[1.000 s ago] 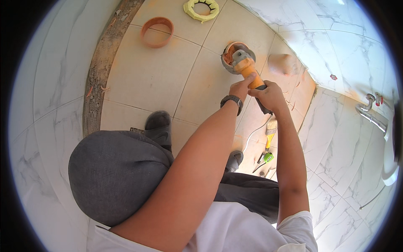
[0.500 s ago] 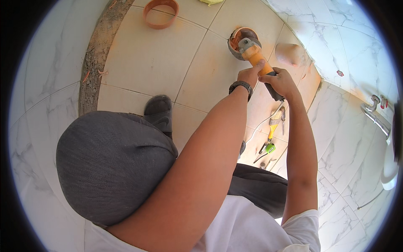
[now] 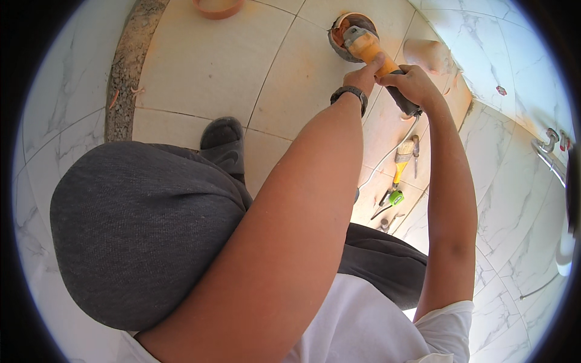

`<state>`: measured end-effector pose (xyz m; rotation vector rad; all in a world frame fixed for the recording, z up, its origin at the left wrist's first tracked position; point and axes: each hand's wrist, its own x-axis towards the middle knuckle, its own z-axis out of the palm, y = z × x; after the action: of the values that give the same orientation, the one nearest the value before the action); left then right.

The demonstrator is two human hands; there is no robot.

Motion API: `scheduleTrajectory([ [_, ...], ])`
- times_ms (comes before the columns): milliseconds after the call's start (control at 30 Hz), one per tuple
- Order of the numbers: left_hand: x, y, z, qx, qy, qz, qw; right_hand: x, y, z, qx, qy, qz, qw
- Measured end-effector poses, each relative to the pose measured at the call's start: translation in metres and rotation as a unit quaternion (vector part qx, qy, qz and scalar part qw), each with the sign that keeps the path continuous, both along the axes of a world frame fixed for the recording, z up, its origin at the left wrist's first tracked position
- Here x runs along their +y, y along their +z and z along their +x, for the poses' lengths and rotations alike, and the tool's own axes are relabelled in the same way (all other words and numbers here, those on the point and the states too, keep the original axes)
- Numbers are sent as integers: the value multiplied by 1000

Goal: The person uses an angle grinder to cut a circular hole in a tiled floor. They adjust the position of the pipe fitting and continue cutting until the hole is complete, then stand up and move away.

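Note:
A yellow angle grinder (image 3: 371, 49) with a black rear handle is held in both my hands over a round floor opening. My left hand (image 3: 362, 75), below a dark wristwatch, wraps round the yellow body behind the grey gear head. On the black rear handle my right hand (image 3: 416, 86) is closed. The grinder's head and dark disc lie at an orange-brown pipe end (image 3: 339, 24) set in the opening. Where exactly the disc touches the pipe is hidden by the head. A pale cord (image 3: 396, 145) trails from the handle toward me.
To the right of the opening lies an orange-brown pipe piece (image 3: 428, 55). A yellow-handled paintbrush (image 3: 403, 156), a slim dark tool (image 3: 416, 146) and a green-and-black object (image 3: 395, 198) rest near the cord. An orange-brown ring (image 3: 219, 8) sits at far left, beside a rough trench (image 3: 126, 78).
The whole view has shifted, so the floor and opening appear higher in it. Both hands keep their hold on the grinder, and its head stays at the pipe end.

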<state>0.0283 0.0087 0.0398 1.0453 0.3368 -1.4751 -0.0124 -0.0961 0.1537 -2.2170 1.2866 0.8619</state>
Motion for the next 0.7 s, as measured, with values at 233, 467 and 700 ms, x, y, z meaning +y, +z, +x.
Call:
scheduleTrajectory([
  [233,-6,-7,-4,-2,6,9,1000,-6,-3,-1,3,18,-2,1000],
  [467,-12,-21,-10,9,12,-6,1000,-5,-2,0,9,33,-15,999],
  [700,-12,-23,-9,13,18,-20,1000,-4,0,5,30,50,-29,998],
])
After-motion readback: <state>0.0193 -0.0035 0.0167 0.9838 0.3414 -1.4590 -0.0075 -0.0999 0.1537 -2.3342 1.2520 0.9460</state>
